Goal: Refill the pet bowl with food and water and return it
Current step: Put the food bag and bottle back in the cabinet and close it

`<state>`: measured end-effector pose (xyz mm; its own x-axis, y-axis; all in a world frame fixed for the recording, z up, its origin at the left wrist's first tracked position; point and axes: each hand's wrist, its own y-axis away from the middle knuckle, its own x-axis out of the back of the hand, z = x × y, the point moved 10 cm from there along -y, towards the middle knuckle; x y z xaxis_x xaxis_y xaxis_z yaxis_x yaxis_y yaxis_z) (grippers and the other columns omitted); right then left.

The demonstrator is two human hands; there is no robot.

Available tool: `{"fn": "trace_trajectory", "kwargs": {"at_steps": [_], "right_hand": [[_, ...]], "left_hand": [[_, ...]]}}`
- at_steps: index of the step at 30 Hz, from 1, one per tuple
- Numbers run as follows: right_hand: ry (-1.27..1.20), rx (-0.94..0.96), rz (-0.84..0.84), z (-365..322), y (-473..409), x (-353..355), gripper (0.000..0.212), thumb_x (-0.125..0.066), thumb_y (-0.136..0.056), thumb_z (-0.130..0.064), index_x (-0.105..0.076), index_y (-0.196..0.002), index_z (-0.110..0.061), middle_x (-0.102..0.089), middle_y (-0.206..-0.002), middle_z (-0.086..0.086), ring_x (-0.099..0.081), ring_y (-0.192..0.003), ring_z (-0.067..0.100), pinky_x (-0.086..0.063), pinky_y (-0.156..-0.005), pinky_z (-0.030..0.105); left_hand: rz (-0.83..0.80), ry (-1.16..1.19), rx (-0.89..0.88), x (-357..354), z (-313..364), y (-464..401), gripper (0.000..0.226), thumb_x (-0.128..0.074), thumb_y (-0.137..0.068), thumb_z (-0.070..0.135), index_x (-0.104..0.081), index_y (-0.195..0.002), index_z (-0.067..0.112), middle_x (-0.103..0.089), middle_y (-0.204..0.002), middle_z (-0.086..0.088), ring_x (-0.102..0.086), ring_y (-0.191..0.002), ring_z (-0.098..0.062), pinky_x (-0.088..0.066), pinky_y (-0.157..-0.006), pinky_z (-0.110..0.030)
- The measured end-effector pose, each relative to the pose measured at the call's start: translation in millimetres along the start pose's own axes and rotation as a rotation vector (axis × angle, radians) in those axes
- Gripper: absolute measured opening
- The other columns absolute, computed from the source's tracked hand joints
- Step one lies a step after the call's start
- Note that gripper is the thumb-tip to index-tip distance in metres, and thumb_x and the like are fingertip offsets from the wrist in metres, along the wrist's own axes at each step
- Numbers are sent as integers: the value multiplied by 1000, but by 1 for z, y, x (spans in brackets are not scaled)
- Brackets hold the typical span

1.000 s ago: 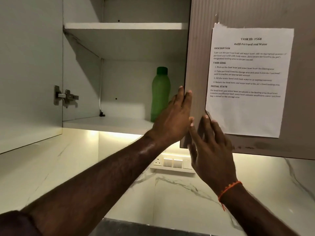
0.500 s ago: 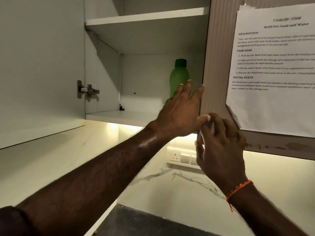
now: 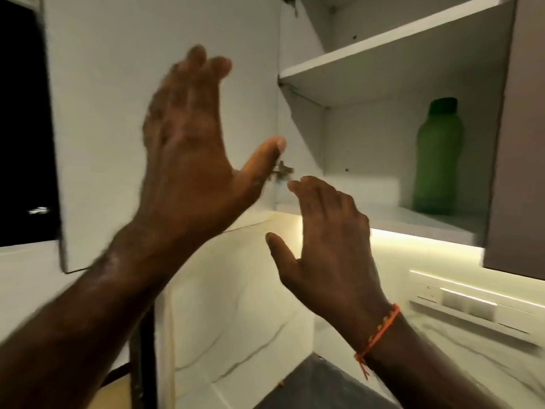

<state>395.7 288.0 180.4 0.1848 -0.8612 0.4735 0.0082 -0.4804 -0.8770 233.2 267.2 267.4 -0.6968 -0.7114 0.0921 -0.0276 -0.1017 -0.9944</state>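
Left hand [image 3: 188, 154]: we see it raised in front of the open white cabinet door [image 3: 118, 113], fingers straight and spread, holding nothing; blurred, so we cannot tell whether it touches the door
Right hand [image 3: 327, 246]: raised lower, just below the shelf edge, fingers loosely extended, holding nothing; an orange thread band [image 3: 379, 335] circles its wrist
Green bottle [image 3: 436, 160]: upright on the lower cabinet shelf [image 3: 413, 228], well apart from both hands
Pet bowl: we see none in view
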Motion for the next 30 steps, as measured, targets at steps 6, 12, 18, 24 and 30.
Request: {"fn": "trace_trajectory", "kwargs": {"at_steps": [6,12,18,24,30], "right_hand": [[-287,158,-63,-90,-11,-31,91,-57,-87,-69,-18,-158,-27,-23,-166,-2,-22,-150,19,-25,-119,40],[-446,245,-162,-163,-9,-67,109,-55,-83,-79,2,-161,-27,7,-171,-3,1,-158,24,-15,-124,45],[-522,232,-230,-190,-6,-100,116,-60,-80,-79,8,-161,-31,5,-171,-2,-4,-157,27,-33,-117,53],[-491,238,-219,-191,-1,-108,110,-64,-88,-65,13,-160,-33,13,-170,-4,2,-157,28,-44,-109,52],[-575,230,-262,-176,8,-88,118,-57,-80,-80,20,-158,-37,21,-169,-10,15,-157,19,-25,-118,43]], "left_hand": [[123,-452,188,84,-92,-14,113,-37,-84,90,-7,-164,16,-7,-171,-17,-6,-158,-37,-12,-123,-62],[-41,-258,474,89,-144,10,110,-71,-85,62,-10,-163,13,-10,-171,-12,-12,-158,-30,-19,-127,-48],[-198,-196,615,55,-161,38,92,-67,-99,32,-2,-164,26,-47,-152,-21,-56,-130,-37,-50,-97,-41],[-180,-228,595,59,-154,37,91,-66,-99,30,-3,-164,28,-50,-150,-18,-57,-128,-41,-53,-99,-49],[-141,-256,535,60,-125,37,94,-69,-97,34,-5,-165,26,-62,-136,-15,-66,-106,-28,-49,-88,-32]]}}
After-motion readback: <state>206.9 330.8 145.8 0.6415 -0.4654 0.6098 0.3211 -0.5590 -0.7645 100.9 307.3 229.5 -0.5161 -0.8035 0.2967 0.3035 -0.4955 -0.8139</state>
